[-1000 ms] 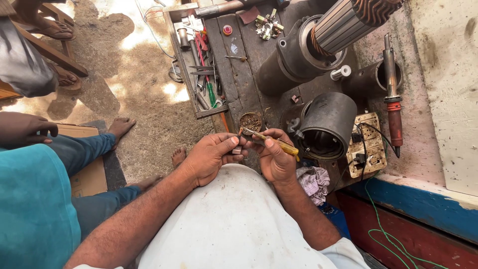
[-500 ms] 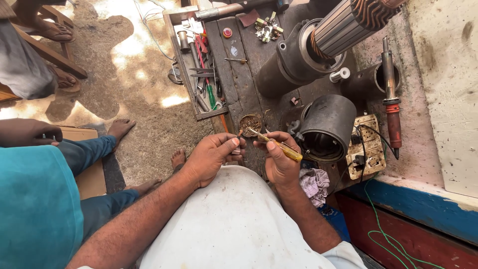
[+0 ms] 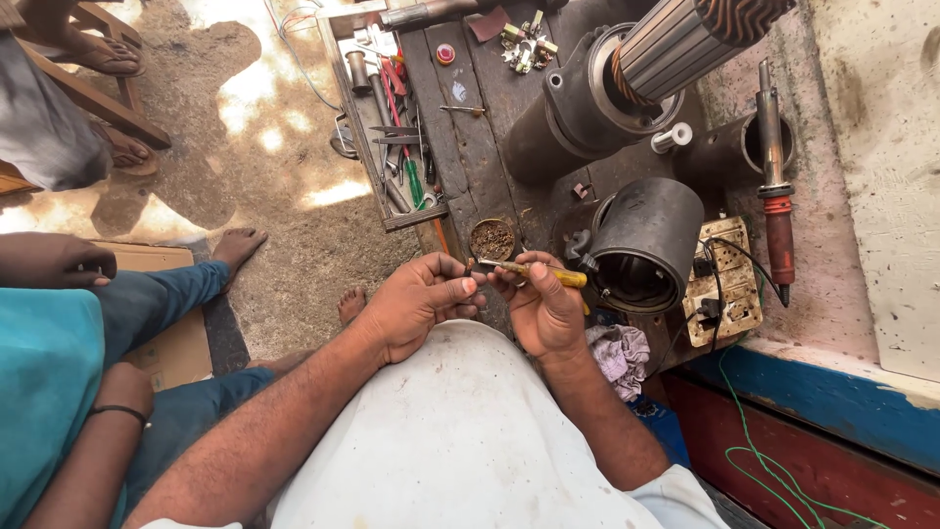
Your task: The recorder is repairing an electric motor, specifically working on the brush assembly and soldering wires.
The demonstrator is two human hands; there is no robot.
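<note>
Frame centre: right hand (image 3: 544, 312) grips yellow-handled screwdriver (image 3: 534, 270); left hand (image 3: 416, 302) pinches small part at tip, part hidden by fingers, unidentifiable.

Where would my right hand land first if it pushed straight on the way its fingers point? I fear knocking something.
Probably the left hand: the right hand, gripping the yellow-handled screwdriver, points at its fingertips, nearly touching. Depth is unclear.
</note>
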